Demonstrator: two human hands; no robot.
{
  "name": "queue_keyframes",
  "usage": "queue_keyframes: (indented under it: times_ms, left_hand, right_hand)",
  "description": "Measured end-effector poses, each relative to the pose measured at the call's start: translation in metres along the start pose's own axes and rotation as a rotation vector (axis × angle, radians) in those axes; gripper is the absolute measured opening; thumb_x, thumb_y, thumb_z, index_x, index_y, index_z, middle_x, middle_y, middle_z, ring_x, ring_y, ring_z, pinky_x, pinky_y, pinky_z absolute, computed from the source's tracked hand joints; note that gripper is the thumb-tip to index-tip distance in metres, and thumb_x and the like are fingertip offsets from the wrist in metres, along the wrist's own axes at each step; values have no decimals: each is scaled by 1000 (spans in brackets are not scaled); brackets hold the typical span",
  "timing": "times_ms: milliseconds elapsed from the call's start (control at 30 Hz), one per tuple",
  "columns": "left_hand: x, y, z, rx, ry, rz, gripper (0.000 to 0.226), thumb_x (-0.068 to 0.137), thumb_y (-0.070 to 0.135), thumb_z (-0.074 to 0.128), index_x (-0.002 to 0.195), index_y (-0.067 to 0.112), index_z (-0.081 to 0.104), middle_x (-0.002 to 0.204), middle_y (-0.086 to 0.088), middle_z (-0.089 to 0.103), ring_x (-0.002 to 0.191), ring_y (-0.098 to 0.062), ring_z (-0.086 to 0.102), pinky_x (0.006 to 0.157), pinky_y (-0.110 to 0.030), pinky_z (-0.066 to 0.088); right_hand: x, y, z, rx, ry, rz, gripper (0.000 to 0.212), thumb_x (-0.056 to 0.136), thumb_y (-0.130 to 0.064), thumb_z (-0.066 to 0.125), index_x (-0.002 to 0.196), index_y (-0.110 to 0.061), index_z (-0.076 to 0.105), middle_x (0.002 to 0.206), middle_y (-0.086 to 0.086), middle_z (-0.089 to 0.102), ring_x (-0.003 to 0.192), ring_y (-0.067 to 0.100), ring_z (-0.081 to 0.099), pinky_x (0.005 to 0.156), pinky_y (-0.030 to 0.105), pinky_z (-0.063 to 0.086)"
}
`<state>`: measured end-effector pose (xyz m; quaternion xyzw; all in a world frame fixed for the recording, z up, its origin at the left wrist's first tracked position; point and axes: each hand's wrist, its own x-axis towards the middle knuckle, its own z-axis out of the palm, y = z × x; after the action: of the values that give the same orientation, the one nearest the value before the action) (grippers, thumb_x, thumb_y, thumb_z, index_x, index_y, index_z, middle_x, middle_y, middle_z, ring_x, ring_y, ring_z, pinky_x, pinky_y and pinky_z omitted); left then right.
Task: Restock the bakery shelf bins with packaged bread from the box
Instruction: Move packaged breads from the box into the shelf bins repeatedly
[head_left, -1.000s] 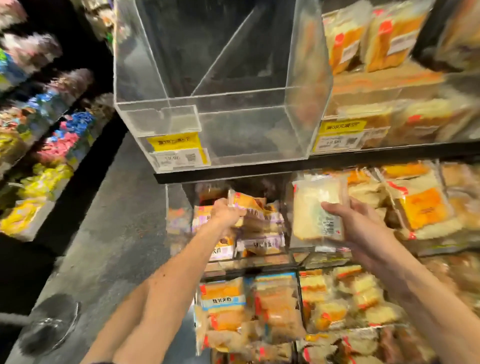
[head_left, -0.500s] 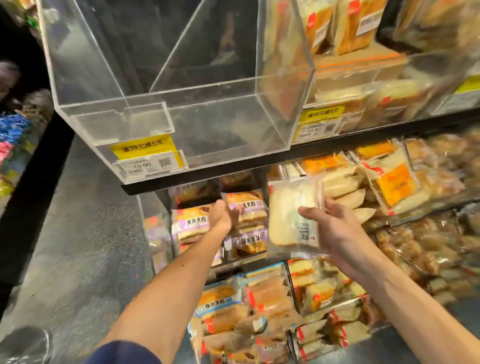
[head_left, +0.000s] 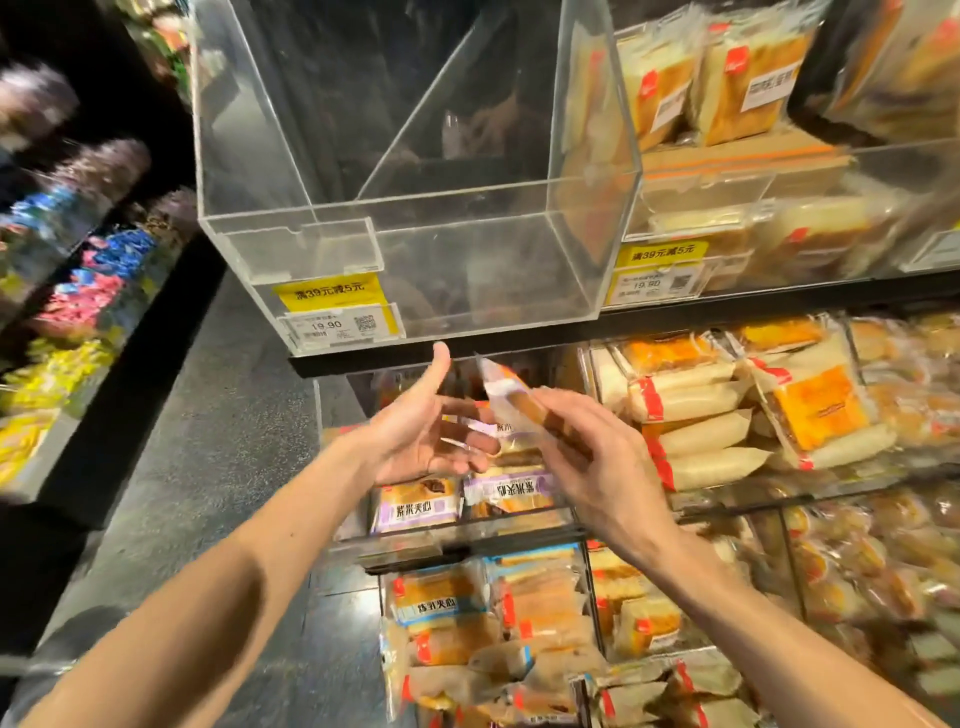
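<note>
Right hand (head_left: 592, 462): grip narrow, fingers and thumb pinching one bread package (head_left: 511, 402). The package is held edge-on and tilted, with its upper corner pointing up and to the left. It hangs in the air in front of the middle-shelf bin (head_left: 467, 535), above the purple-labelled packages (head_left: 415, 506) lying in that bin.

Left hand (head_left: 415, 431): grip wide, palm turned toward the package, thumb raised, fingers extended beneath the package's lower end. Blur prevents confirming whether the fingers touch it.

Above both hands, on the upper shelf, stands a clear acrylic bin (head_left: 467, 291) with a diagonal divider. A yellow price label (head_left: 332, 297) is fixed to its front at lower left.

To the right of the middle-shelf bin, white and orange bread packs (head_left: 696, 415) are stacked in the adjacent bin.
</note>
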<state>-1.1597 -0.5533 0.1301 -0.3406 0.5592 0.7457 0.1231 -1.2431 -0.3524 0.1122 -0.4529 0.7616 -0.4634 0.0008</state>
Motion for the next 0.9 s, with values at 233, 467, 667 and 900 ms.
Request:
queue_keyframes:
  times_ms: [233,467,667,900]
  left_hand:
    - [-34,-28,-4,-51,182,202,38,89,24,68,118,-1,66,115,-22,70,107,-37,67,101,-52,50]
    - [-36,-39,-35,-67,286,190,28,95,3,59,122,-1,62,111,-14,74,107,-25,70,97,-44,54]
    - [-13,-50,-42,445,575,293,39,94,18,66,130,11,52,115,2,63,109,-19,61,93,-35,50]
    - [25,-74,-51,1096,691,103,47,93,17,62,135,16,42,115,-15,64,118,-37,55,95,-49,48]
  right_hand:
    - [-4,4,41,-58,-231,-268,73,79,-26,82,141,-22,44,139,0,54,130,12,48,109,32,43]
    - [23,5,41,291,-301,579,67,85,-44,74,138,-26,39,134,-5,54,105,0,60,87,21,52]
    - [40,13,69,389,-441,745,23,87,-12,76,96,-17,55,78,-2,72,60,3,69,52,22,53]
    - [48,33,107,240,-720,870,14,88,-14,76,82,-12,63,75,6,69,60,13,65,62,30,61]
